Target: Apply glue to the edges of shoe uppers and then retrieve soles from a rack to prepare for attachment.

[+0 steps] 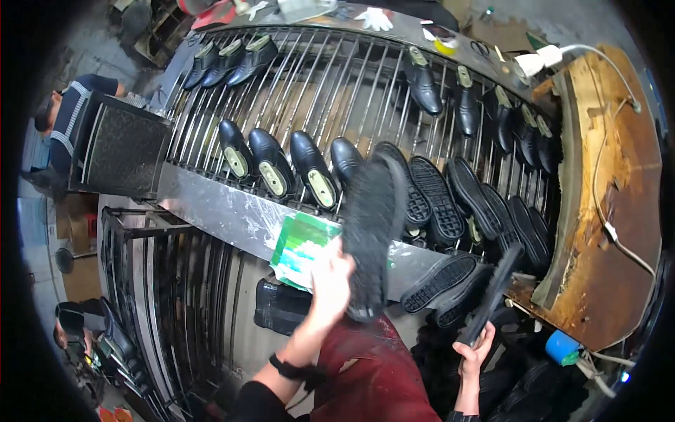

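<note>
Nearest the camera: black shoe sole (369, 243), motion-blurred. Left hand (332, 280) grips its left edge; finger spread cannot be told through the blur. Sole extends right of and above these fingers. Right hand (476, 352): thumb and fingers narrow, pinching second sole (493, 299) by its lower end, seen edge-on, rising above them.

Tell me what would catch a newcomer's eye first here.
First, the big black sole near the middle, blurred and held upright by the left hand, with a second sole seen edge-on in the right hand, lower right. Behind them, black shoes line a rack of metal rods across the upper middle. The bright green packet beside the left hand and the worn brown wood at far right also stand out.
</note>
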The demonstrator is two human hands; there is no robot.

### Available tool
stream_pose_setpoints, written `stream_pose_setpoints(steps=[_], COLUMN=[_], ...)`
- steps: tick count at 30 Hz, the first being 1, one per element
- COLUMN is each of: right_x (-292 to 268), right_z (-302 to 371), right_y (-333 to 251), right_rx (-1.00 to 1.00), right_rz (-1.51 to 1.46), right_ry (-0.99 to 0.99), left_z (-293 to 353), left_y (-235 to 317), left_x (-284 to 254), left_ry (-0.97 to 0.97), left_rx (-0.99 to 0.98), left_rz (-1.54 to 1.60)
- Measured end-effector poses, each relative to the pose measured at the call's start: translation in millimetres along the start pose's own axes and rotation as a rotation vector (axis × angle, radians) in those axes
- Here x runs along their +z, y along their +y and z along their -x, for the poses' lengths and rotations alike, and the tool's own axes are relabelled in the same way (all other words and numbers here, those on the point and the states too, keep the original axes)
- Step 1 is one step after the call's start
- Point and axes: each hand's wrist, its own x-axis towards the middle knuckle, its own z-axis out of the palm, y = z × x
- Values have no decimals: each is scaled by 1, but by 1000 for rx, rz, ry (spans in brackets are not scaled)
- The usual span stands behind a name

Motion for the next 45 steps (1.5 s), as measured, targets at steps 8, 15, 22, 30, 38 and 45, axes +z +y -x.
stream_pose_setpoints(steps=[8, 15, 22, 30, 38, 45], right_x=[317, 428, 364, 53, -2, 42], right_z=[-154, -187, -167, -76, -92, -93], right_y=[-24, -39, -52, 75, 161, 189], right_rx=[-425, -201, -161, 79, 440, 526], right_rz=[641, 1067, 1096, 455, 794, 364], right_ry=[-264, -495, -459, 391, 509, 453], left_z=[-273, -314, -251, 45, 49, 13], left_y=[-83, -122, -48, -89, -215, -259], left_x=[-86, -112, -68, 86, 192, 180], left_ry=[476, 489, 368, -356, -576, -615], left_rx=[72, -70, -192, 722, 267, 93], left_rz=[-314, -356, -579, -757, -1284, -1081])
